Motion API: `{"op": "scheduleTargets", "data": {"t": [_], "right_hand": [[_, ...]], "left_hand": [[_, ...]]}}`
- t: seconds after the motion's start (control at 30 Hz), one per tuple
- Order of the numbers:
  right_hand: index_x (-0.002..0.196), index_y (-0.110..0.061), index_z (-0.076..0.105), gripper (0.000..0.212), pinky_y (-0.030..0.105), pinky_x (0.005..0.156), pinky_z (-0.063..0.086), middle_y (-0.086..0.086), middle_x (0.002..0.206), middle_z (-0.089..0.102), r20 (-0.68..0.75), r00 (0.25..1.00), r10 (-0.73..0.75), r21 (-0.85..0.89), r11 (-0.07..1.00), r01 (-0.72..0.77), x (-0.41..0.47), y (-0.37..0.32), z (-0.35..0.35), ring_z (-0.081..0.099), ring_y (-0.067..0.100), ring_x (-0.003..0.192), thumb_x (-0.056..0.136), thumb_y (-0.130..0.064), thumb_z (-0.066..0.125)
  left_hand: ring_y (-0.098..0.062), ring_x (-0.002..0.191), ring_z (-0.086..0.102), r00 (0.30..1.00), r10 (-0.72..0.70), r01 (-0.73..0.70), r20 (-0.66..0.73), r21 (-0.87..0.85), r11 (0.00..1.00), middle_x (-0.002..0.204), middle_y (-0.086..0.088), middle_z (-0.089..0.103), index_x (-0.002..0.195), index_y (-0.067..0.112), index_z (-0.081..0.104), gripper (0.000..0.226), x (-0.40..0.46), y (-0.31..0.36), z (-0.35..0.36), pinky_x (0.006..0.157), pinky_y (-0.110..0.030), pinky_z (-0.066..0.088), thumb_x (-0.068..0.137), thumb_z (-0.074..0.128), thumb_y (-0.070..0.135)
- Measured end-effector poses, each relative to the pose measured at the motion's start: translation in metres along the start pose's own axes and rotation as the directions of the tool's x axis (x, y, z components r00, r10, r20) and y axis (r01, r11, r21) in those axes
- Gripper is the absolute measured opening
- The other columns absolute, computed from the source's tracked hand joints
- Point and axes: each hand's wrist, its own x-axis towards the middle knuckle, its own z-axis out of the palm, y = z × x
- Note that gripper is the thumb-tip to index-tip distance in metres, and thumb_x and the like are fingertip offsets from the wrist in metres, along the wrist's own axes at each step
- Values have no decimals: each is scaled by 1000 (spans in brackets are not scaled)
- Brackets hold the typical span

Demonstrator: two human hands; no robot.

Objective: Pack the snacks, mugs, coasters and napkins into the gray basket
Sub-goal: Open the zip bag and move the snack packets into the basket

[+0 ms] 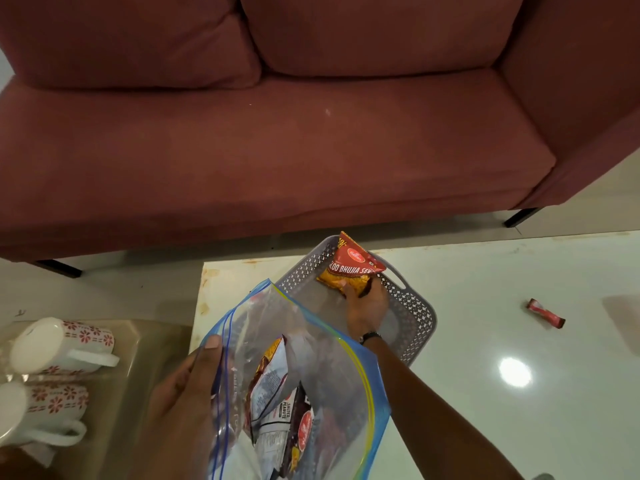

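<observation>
The gray perforated basket (412, 308) stands on the white table. Inside it, my right hand (367, 306) grips the lower edge of a red and orange Aloo Bhujia Sev packet (353, 268), which leans against the basket's far wall. My left hand (183, 386) holds the rim of a clear zip bag (332, 368) with blue and yellow edges. In the bag lie several snack packets (273, 386), one labelled salted peanuts. Two white mugs with red flower prints (59, 344) (38, 414) lie on their sides at the left.
A small red sachet (545, 313) lies on the white table (519, 410) at the right. The mugs rest on a lower glass surface (145, 348). A maroon sofa (277, 133) stands beyond the table.
</observation>
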Motion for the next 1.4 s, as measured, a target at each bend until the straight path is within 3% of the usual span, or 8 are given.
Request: {"op": "scheduleTargets", "data": {"t": [0.2, 0.43, 0.53, 0.67, 0.77, 1.03, 1.17, 1.4], "right_hand": [[110, 1, 50, 59, 20, 73, 35, 9, 106, 51, 22, 993, 113, 74, 991, -115, -10, -13, -29, 50, 21, 94, 67, -21, 83], [95, -15, 55, 22, 19, 69, 47, -7, 83, 62, 243, 951, -191, 216, 967, 138, -87, -117, -165, 57, 1, 69, 81, -17, 72], [81, -17, 64, 8, 7, 62, 46, -9, 72, 66, 539, 736, -410, 159, 907, 389, -128, -201, -225, 59, -2, 64, 81, -11, 70], [80, -20, 70, 8, 24, 73, 53, -6, 79, 72, 954, 269, -129, -121, 655, 746, -167, -225, -217, 64, 5, 73, 82, -13, 66], [74, -4, 56, 13, 33, 71, 45, 18, 100, 65, 944, 330, -6, -305, 368, 878, -184, -186, -165, 61, 31, 91, 86, -8, 56], [115, -2, 53, 24, 37, 88, 47, 21, 123, 56, 864, 502, 46, -490, 313, 814, -201, -119, -115, 58, 33, 110, 93, -6, 44], [131, -10, 42, 45, 37, 80, 47, 18, 115, 59, 940, 342, 6, -329, 292, 898, -201, -110, -125, 60, 34, 104, 88, -5, 56], [84, -7, 68, 19, 29, 55, 31, 10, 88, 64, 978, 108, -181, -124, -83, 989, -201, -119, -130, 64, 27, 80, 72, 7, 67]], "left_hand": [[-16, 50, 53, 1000, -5, 3, -26, -65, 998, 38, 8, 57, 50, 19, 67, 44, -10, 8, 11, 59, -28, 44, 90, 52, 31], [-24, 73, 52, 996, 74, -77, -49, -48, 996, 77, -15, 56, 84, -7, 53, 41, -29, 11, 14, 76, -38, 43, 95, 47, 32], [-23, 70, 52, 995, 86, -87, -57, -17, 996, 74, -16, 56, 82, -4, 53, 41, -41, 16, 11, 73, -38, 44, 95, 47, 35], [-36, 75, 61, 990, 95, -94, -102, 10, 995, 84, -24, 65, 84, 1, 59, 38, -58, 11, 7, 80, -46, 51, 94, 46, 36], [-23, 70, 57, 980, 150, -147, -129, 38, 988, 80, -26, 64, 80, 2, 59, 38, -70, 3, 9, 74, -45, 51, 95, 45, 34], [-33, 71, 59, 973, 194, -191, -127, 32, 981, 81, -25, 62, 87, 9, 62, 35, -93, -14, 11, 75, -50, 52, 96, 42, 36], [-27, 70, 59, 973, 187, -185, -137, 25, 982, 76, -15, 63, 90, 12, 63, 33, -92, -15, 3, 72, -43, 53, 96, 41, 36], [-30, 83, 66, 976, 170, -167, -139, 29, 985, 87, -17, 67, 94, 17, 64, 29, -94, -18, -2, 78, -43, 55, 96, 41, 34]]}}
